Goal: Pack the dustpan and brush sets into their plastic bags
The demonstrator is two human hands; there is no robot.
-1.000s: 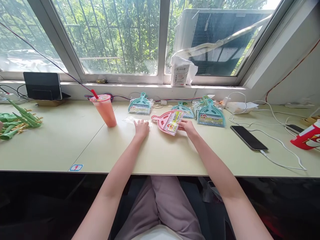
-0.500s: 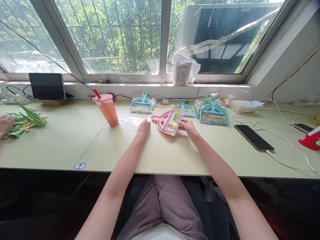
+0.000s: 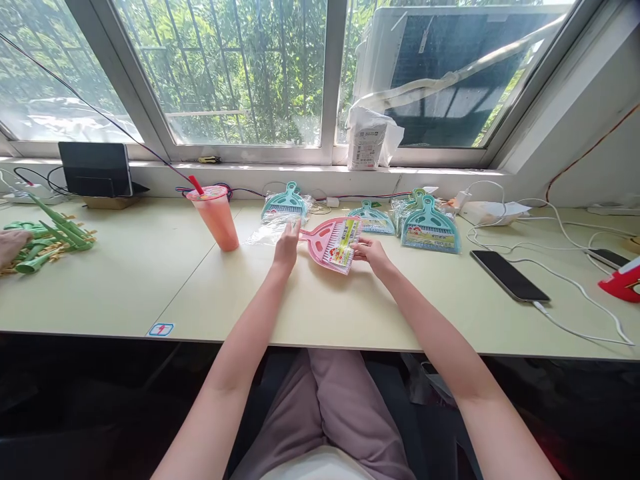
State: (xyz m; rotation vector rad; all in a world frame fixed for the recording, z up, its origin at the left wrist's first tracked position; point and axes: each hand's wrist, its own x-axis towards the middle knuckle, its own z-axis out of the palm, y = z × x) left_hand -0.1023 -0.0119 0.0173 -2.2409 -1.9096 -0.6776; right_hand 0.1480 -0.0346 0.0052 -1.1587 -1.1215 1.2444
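A pink dustpan-and-brush set (image 3: 330,247) with a printed label is tilted just above the table, its handle pointing left. My right hand (image 3: 373,256) is closed on the set's wide bristle end. Beside the handle tip, my left hand (image 3: 286,248) has its fingers pressed together on a crumpled clear plastic bag (image 3: 267,230). The fingers partly cover the handle's end, so whether they also touch it is unclear. Wrapped green sets lie behind: one (image 3: 285,203) at the left, another (image 3: 371,219) in the middle, and a green set (image 3: 430,227) at the right.
A cup of pink drink (image 3: 217,220) with a red straw stands left of my left hand. Further left, another person's hand (image 3: 13,247) is on green plastic stalks (image 3: 55,243). At right lie a phone (image 3: 509,275) and white cables (image 3: 583,280).
My left hand has gone from a fist to more upright fingers at the handle end. The clear bag has risen and bunched up beside it. The pink set has shifted slightly left.
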